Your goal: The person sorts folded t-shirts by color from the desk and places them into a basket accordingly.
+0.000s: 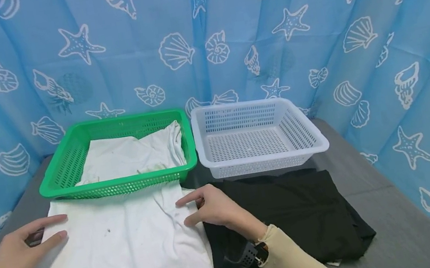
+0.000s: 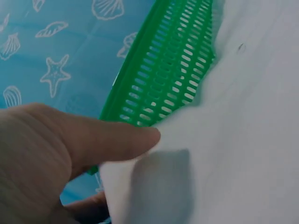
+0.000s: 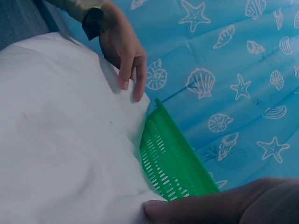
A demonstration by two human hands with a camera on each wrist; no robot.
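A white cloth (image 1: 124, 251), apparently a folded garment, lies spread in front of the green basket (image 1: 121, 184), with small dark specks on it. At its upper left edge is my left hand (image 1: 18, 254); thumb and forefinger reach onto the cloth, slightly apart. My right hand (image 1: 215, 206) touches the upper right side, near a few creases, its thumb and forefinger also apart. In the left wrist view the thumb (image 2: 117, 140) lies straight along the cloth's edge, with the other fingers mostly hidden. The right wrist view shows the right thumb (image 3: 187, 207) at the cloth's edge.
More white cloth (image 1: 129, 154) lies folded inside the green basket. A white plastic basket (image 1: 264, 163) stands beside it on the right. Folded black cloth (image 1: 287, 216) lies in front of that on the grey table (image 1: 389, 219). A blue shell-patterned curtain (image 1: 223, 25) hangs behind.
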